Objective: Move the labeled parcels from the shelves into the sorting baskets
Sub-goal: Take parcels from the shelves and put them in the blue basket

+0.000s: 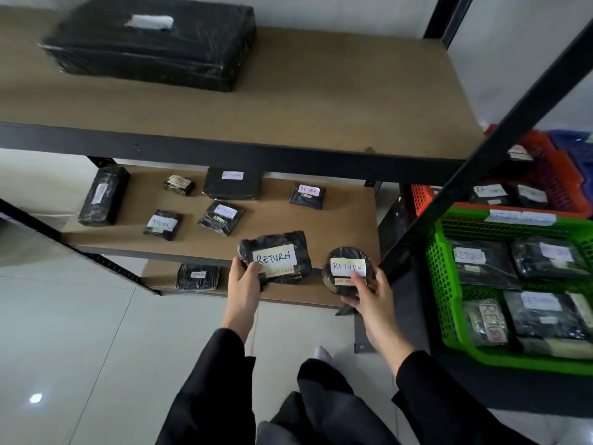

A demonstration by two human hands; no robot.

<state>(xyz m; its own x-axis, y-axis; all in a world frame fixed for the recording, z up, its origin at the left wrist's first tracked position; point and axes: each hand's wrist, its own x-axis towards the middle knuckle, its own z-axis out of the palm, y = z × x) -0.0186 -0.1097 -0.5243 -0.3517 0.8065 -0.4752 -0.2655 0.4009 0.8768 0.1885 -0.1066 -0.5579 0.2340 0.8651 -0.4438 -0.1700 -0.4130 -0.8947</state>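
Both hands are loaded. The left hand [243,285] grasps a flat RETURN parcel [276,256]; the right hand [369,295] grasps a round RETURN parcel [348,268]. The green basket [444,284] lies just right of the right grip, nearer it; the left must cross over.

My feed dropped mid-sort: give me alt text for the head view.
The left hand and right hand each hold a black parcel labelled RETURN, one flat, one round, before the middle shelf; a green basket of parcels sits right.
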